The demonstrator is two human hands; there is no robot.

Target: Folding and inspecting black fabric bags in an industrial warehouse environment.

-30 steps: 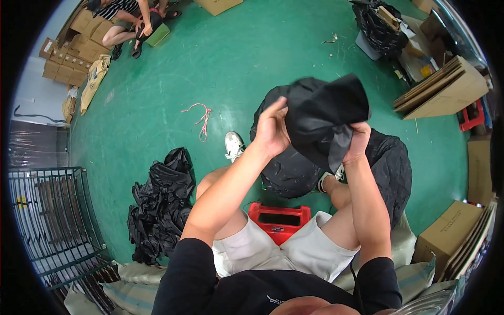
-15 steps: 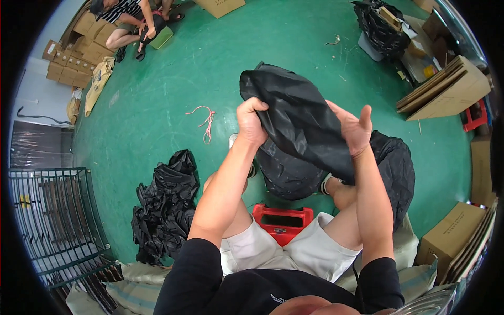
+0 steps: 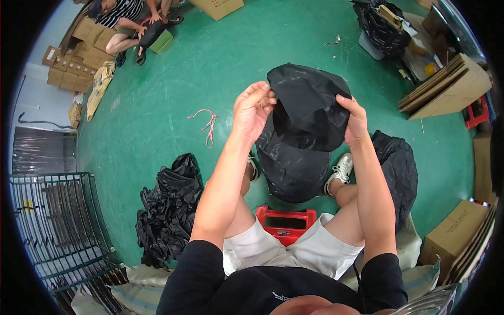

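Observation:
A black, bag-like piece of thin cloth point(image 3: 310, 105) hangs raised in front of me, creased and rounded at the top. My left hand point(image 3: 254, 111) pinches its left edge with bent fingers. At the right edge my right hand point(image 3: 354, 118) grips it, thumb on top and the other fingers hidden behind. Below, between my feet, lies a rounded black pile of similar material point(image 3: 294, 178), partly covered by the held piece. A crumpled black heap point(image 3: 170, 210) is on the floor to my left, and another black heap point(image 3: 396, 168) is beside my right leg.
A red plastic stool point(image 3: 286, 223) stands between my thighs. Pink string point(image 3: 211, 128) lies on the green floor. A metal rack point(image 3: 58, 226) is at left, flattened cardboard point(image 3: 446, 89) and a carton point(image 3: 454, 228) at right. Another person point(image 3: 131, 26) sits at far left.
The cloth has gone from a long slanting shape to a more compact, rounded one. My right hand has turned from spread fingers to a grip, and my left hand has shifted its hold along the edge.

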